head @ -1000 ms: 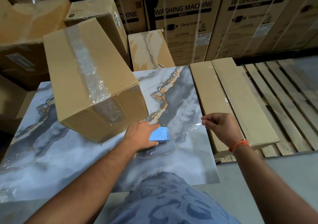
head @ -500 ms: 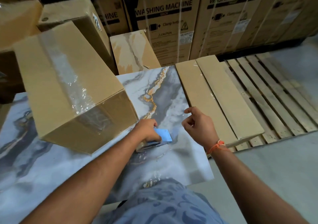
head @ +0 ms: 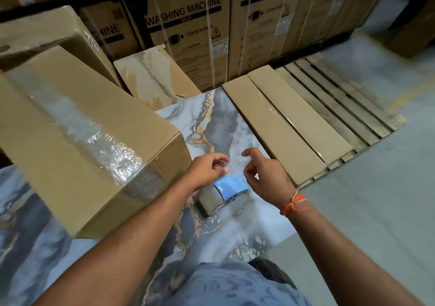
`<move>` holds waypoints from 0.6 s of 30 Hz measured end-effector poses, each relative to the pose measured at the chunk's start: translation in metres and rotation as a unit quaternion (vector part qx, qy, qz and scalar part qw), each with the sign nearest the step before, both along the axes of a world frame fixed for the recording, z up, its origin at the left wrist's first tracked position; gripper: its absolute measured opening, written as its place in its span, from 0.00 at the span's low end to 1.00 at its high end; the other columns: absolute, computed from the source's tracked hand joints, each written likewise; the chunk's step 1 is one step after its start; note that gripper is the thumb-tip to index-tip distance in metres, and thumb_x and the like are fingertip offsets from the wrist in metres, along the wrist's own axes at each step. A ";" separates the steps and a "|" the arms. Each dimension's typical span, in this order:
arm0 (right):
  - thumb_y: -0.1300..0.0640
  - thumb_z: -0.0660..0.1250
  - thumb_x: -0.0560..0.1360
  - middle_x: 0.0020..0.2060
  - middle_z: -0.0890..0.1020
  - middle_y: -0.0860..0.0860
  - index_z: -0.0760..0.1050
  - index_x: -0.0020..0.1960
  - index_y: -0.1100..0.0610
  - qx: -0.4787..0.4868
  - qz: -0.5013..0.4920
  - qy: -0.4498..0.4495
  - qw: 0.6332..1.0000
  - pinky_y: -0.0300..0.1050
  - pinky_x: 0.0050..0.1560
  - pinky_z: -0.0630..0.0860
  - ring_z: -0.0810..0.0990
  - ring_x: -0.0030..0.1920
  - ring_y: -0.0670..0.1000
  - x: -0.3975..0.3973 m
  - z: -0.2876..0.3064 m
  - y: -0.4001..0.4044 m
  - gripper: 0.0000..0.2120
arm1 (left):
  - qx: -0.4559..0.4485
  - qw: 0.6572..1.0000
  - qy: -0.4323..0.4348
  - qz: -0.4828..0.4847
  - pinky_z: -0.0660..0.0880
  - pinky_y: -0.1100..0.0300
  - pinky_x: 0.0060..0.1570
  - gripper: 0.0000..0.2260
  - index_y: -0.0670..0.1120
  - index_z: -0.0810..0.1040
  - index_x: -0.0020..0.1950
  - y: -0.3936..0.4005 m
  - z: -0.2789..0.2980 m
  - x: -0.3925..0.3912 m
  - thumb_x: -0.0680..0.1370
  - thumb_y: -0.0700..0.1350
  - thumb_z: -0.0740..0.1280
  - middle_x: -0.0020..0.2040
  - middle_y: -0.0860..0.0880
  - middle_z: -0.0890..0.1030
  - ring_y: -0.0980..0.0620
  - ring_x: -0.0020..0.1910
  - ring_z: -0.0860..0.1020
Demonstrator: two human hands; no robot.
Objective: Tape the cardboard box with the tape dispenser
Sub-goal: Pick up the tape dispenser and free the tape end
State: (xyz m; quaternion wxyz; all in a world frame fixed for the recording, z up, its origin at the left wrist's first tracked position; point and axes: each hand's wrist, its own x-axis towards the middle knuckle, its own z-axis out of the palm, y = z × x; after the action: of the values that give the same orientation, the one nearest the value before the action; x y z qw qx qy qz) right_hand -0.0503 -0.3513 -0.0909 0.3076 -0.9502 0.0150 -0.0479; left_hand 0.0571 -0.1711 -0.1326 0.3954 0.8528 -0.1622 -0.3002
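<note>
- At your far left, the large brown cardboard box (head: 77,138) lies on the grey-and-white marbled slab (head: 235,127), with a strip of clear, wrinkled tape running along its top face and down over the near end.
- Your left forearm reaches in from the lower left, rising diagonally past the box's near right corner.
- Your left hand (head: 207,171) hovers palm-down just right of that corner, wrist slightly bent, fingers curled loosely with the thumb and forefinger tips pointing right; they are parted and clamp nothing you can see clearly.
- Right under and between your two hands, the blue-topped tape dispenser with its roll of brownish tape (head: 223,194) rests on the slab, tilted, its roll end pointing towards you.
- Whether your left palm touches the dispenser's blue cover cannot be told.
- Your right hand (head: 266,176) sits just right of the dispenser, forefinger stretched up and left, the other fingers curled under, thumb tucked near the blue cover; the grasp is loose, closed on nothing visible.
- An orange thread band (head: 294,203) circles your right wrist, and that forearm comes in from the lower right.
- Farther right, flat tan cartons (head: 294,120) lie on a wooden pallet (head: 341,98).
</note>
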 end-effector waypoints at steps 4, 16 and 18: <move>0.61 0.62 0.73 0.34 0.83 0.52 0.68 0.64 0.53 -0.030 -0.014 0.006 0.999 0.57 0.38 0.78 0.82 0.36 0.58 -0.001 0.005 0.009 0.19 | -0.099 0.990 0.069 -0.076 0.76 0.66 0.44 0.12 0.50 0.83 0.61 -0.006 0.007 0.007 0.78 0.41 0.72 0.45 0.61 0.81 0.61 0.42 0.79; 0.63 0.72 0.72 0.56 0.82 0.56 0.69 0.67 0.60 -0.015 -0.176 -0.021 0.984 0.53 0.56 0.78 0.81 0.54 0.58 -0.018 -0.006 0.026 0.25 | -0.174 0.978 0.076 -0.084 0.74 0.68 0.46 0.05 0.45 0.85 0.50 -0.020 -0.011 0.007 0.79 0.46 0.72 0.41 0.56 0.83 0.62 0.41 0.79; 0.61 0.73 0.72 0.58 0.79 0.54 0.71 0.65 0.59 0.028 -0.240 -0.036 0.970 0.51 0.55 0.79 0.80 0.53 0.54 -0.028 -0.017 0.035 0.23 | -0.179 0.978 0.078 -0.075 0.75 0.65 0.48 0.05 0.46 0.85 0.49 -0.023 -0.013 0.007 0.79 0.47 0.72 0.41 0.56 0.84 0.61 0.42 0.79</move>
State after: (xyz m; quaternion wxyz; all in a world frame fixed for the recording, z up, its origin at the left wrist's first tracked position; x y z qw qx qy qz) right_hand -0.0785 -0.3168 -0.1077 0.3138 -0.9073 0.2331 -0.1546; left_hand 0.0644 -0.1939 -0.1455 0.5297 0.7271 -0.2456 -0.3611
